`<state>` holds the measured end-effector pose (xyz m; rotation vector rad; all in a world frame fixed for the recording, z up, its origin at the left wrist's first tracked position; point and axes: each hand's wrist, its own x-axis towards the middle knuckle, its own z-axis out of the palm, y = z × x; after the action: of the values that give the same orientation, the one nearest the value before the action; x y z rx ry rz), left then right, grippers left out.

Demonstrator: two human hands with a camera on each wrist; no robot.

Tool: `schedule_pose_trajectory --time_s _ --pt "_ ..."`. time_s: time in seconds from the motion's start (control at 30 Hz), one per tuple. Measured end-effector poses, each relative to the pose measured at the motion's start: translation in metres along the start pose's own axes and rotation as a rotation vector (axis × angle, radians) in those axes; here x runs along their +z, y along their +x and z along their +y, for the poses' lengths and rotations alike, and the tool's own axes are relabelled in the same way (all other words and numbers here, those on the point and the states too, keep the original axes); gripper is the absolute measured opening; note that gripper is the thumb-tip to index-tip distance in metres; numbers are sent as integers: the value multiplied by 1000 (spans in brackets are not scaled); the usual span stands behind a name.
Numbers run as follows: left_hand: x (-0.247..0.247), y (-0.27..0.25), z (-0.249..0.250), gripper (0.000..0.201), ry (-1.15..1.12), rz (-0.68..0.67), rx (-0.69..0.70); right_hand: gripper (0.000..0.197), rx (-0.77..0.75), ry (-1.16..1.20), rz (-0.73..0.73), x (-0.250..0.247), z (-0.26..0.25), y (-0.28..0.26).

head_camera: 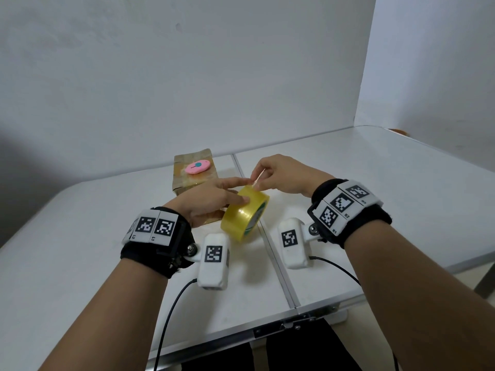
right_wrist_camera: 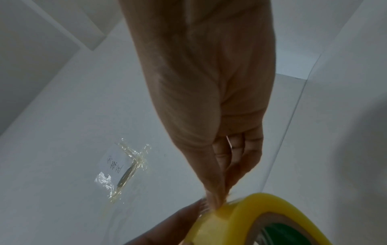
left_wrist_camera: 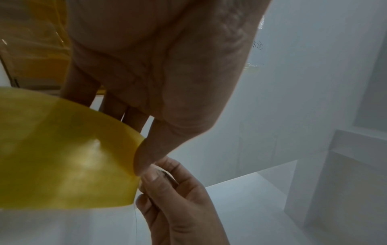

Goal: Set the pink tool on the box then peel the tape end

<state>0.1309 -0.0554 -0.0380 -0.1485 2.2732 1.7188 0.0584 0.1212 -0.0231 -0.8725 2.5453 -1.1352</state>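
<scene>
Left hand (head_camera: 211, 202) grips the tape roll (head_camera: 245, 216) from its left; right hand (head_camera: 284, 175) pinches the loose end just above the roll.

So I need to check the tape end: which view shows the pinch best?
Head view: the right hand pinches the tape end above the roll. Left wrist shows fingertips close, blurred; right wrist shows them bunched at the roll's edge.

Yellow-tinted clear tape roll (head_camera: 245, 215), on edge above the table, loose end lifted at its top.
</scene>
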Motion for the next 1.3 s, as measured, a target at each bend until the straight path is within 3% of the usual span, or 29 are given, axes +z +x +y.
schedule_pose_trajectory --time_s 0.23,0.37,0.53,0.77,0.9,1.07,1.2,1.3 --pt "2 0 1 47 5 43 8 12 -135 -273 47 5 -12 -3" --pt "4 -1 1 44 -6 66 8 11 -164 -341 32 3 -19 -4" --pt "6 -3 1 24 -42 52 11 13 -196 -421 14 3 -28 -7" --pt "8 -2 -2 30 -110 125 47 6 -280 -431 53 1 -46 0" --pt "9 1 -4 15 -154 125 42 21 -240 -326 76 -1 -38 3" --pt "8 3 -12 6 -232 154 51 31 -121 18 319 0 -17 7" --pt "7 5 -11 11 -232 140 63 42 26 343 118 23 5 4" --pt "9 2 -11 10 -191 143 75 35 1 420 174 33 18 4"
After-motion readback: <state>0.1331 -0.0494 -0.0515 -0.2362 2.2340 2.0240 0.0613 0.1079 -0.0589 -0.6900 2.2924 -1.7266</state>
